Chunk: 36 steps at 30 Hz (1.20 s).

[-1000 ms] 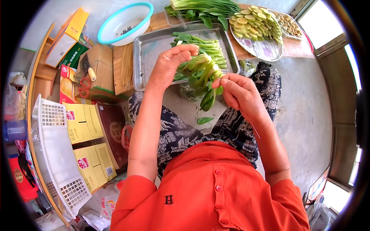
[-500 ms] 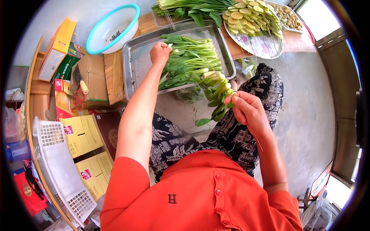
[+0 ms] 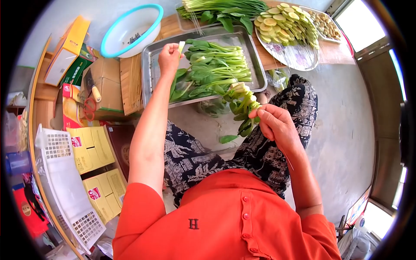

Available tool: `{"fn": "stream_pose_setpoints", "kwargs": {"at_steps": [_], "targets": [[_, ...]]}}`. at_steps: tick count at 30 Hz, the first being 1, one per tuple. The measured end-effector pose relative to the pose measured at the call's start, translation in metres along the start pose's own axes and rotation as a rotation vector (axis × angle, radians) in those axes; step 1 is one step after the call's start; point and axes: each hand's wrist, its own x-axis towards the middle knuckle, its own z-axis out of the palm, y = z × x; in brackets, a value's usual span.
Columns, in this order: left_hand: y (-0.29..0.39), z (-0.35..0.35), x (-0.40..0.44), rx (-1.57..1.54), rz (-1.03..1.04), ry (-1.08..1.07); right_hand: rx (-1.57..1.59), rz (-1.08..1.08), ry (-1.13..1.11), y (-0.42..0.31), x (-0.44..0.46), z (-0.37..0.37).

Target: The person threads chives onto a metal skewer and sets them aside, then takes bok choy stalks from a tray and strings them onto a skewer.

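Observation:
My left hand (image 3: 169, 60) is closed on a single leafy green stalk (image 3: 181, 46), its pale base poking up above the fingers. Leaves beneath that hand overlap the left side of the pile of leafy greens (image 3: 221, 65), which lies in a metal tray (image 3: 149, 71). Pinched in my right hand (image 3: 277, 123) is a thin skewer (image 3: 289, 161), whose lower end runs down along the wrist. Several folded greens (image 3: 243, 102) are bunched on the skewer beyond the fingertips, near the tray's front right corner.
Behind the tray are a bundle of long greens (image 3: 225, 8) and a plate (image 3: 299, 58) with skewered slices (image 3: 284, 21). A blue-rimmed basin (image 3: 130, 32) stands left, near a cardboard box (image 3: 104, 80), a knife (image 3: 93, 89) and red-handled scissors (image 3: 89, 108).
My left hand has shifted left and slightly up over the tray, drawing a green stalk away from the pile. My right hand stays almost in place with the skewer.

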Motion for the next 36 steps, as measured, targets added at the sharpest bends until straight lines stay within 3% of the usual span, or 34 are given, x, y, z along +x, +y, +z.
{"fn": "stream_pose_setpoints", "kwargs": {"at_steps": [2, 8, 15, 22, 36], "targets": [[0.028, -0.015, -0.007, -0.526, -0.038, -0.008, -0.026, -0.023, -0.019, -0.004, 0.000, 0.005], [0.092, -0.055, -0.042, -0.726, -0.001, -0.075, -0.057, -0.069, -0.072, -0.026, -0.005, 0.023], [0.130, -0.079, -0.094, -1.170, -0.145, -0.412, -0.086, -0.129, -0.154, -0.050, -0.009, 0.056], [0.142, -0.076, -0.116, -1.361, -0.154, -0.477, -0.110, -0.150, -0.159, -0.062, -0.013, 0.075], [0.147, -0.078, -0.126, -1.359, -0.140, -0.547, -0.121, -0.163, -0.155, -0.059, -0.018, 0.078]]}}
